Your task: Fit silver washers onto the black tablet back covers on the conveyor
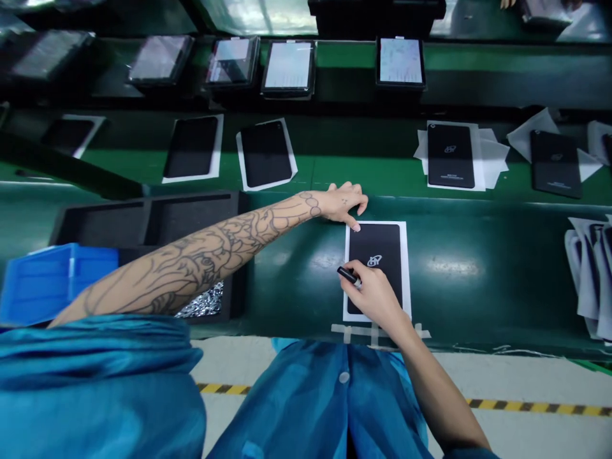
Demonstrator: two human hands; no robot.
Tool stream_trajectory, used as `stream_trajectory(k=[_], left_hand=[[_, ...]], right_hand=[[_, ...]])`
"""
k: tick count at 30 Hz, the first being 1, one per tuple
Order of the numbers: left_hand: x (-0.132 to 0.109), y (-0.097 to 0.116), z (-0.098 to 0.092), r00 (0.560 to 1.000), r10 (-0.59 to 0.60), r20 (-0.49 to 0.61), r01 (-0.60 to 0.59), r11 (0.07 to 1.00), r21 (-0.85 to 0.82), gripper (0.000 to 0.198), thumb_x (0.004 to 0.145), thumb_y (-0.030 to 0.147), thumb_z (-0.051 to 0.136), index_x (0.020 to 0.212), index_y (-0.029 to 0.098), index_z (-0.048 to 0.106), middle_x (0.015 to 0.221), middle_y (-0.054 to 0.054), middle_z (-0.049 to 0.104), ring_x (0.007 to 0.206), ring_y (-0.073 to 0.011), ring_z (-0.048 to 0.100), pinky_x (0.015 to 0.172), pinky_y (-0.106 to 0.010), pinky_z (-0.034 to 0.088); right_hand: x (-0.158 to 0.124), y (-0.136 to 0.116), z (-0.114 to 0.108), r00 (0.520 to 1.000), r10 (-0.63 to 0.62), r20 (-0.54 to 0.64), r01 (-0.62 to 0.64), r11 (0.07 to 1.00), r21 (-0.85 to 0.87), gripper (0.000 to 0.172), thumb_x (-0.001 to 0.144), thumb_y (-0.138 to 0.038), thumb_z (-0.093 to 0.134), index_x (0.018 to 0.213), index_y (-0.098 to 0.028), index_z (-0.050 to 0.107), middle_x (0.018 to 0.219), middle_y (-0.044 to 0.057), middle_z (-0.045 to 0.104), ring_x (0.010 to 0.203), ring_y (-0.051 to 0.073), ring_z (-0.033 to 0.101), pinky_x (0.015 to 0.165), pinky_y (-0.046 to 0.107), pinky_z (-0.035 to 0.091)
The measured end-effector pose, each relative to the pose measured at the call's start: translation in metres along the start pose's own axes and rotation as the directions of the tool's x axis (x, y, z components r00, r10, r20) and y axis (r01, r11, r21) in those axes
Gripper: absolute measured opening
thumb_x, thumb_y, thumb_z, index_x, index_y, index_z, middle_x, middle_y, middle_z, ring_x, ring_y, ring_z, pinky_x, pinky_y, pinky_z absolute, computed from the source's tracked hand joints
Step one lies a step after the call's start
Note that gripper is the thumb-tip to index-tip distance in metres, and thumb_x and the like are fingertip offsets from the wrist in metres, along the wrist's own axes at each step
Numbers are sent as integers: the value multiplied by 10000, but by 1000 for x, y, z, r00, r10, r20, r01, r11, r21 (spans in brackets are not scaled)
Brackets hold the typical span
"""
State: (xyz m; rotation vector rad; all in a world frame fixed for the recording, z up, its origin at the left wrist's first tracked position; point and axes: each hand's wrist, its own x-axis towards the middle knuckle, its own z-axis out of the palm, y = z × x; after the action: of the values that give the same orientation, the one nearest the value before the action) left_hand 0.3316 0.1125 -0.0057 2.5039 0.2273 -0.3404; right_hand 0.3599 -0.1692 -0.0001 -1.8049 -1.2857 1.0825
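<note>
A black tablet back panel (pixel 377 245) with a light logo lies on a white sheet (pixel 405 268) before me. My left hand (pixel 343 203) is stretched to its top-left corner. The thumb rests at that corner, apart from the loosely bent fingers on the green bench, and nothing is held there. Over the panel's lower left part, my right hand (pixel 375 293) grips a black marker pen (pixel 349 276). The far end of the pen is hidden by the fingers.
Left of the panel stand a black divided tray (pixel 194 207) and a blue bin (pixel 33 280). More panels on white sheets, such as one panel (pixel 450 153), lie further back. Beyond them are devices with lit screens (pixel 289 67). White wrapped sheets (pixel 588 274) stand at the right.
</note>
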Motion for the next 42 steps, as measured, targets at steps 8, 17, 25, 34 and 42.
stream_trajectory(k=[8, 17, 25, 34, 42], left_hand=[[30, 9, -3, 1000, 14, 3, -14, 989, 149, 584, 644, 569, 983, 912, 192, 628, 1361, -156, 533, 1288, -438, 383, 1104, -641, 234], [-74, -27, 10, 722, -300, -624, 216, 954, -209, 323, 1014, 502, 662, 1178, 225, 684, 1296, -130, 590, 1304, -364, 506, 1167, -576, 372], [-157, -116, -31, 253, -814, -523, 800, 480, -360, 739, 1000, 547, 682, 1486, 17, 509, 1586, -360, 498, 1505, -505, 438, 1209, -644, 368], [-138, -140, -48, 256, -838, -482, 795, 466, -388, 458, 1069, 282, 665, 1315, -89, 557, 1507, -247, 634, 1318, -196, 573, 1225, -476, 412], [-132, -143, -51, 279, -818, -503, 780, 498, -378, 446, 1041, 215, 646, 1336, -113, 579, 1502, -281, 632, 1385, -281, 578, 1233, -578, 411]], right_hand=[[32, -11, -54, 949, -198, -246, 311, 732, 607, 638, 1001, -587, 682, 552, -237, 393, 539, -35, 365, 529, 129, 383, 555, 312, 332], [129, -28, -36, 840, -212, -499, 524, 555, 647, 754, 907, -616, 779, 495, -270, 251, 421, -97, 180, 353, 78, 194, 379, 280, 154], [144, -26, -27, 901, -235, -364, 421, 673, 608, 782, 898, -695, 753, 478, -274, 245, 402, -92, 195, 357, 68, 187, 396, 278, 135], [132, -22, -23, 918, -237, -319, 393, 663, 637, 782, 948, -608, 761, 485, -257, 238, 425, -90, 183, 381, 63, 177, 443, 287, 123], [125, -19, -29, 922, -250, -294, 383, 694, 610, 775, 984, -626, 710, 506, -261, 221, 431, -91, 170, 388, 72, 165, 453, 297, 139]])
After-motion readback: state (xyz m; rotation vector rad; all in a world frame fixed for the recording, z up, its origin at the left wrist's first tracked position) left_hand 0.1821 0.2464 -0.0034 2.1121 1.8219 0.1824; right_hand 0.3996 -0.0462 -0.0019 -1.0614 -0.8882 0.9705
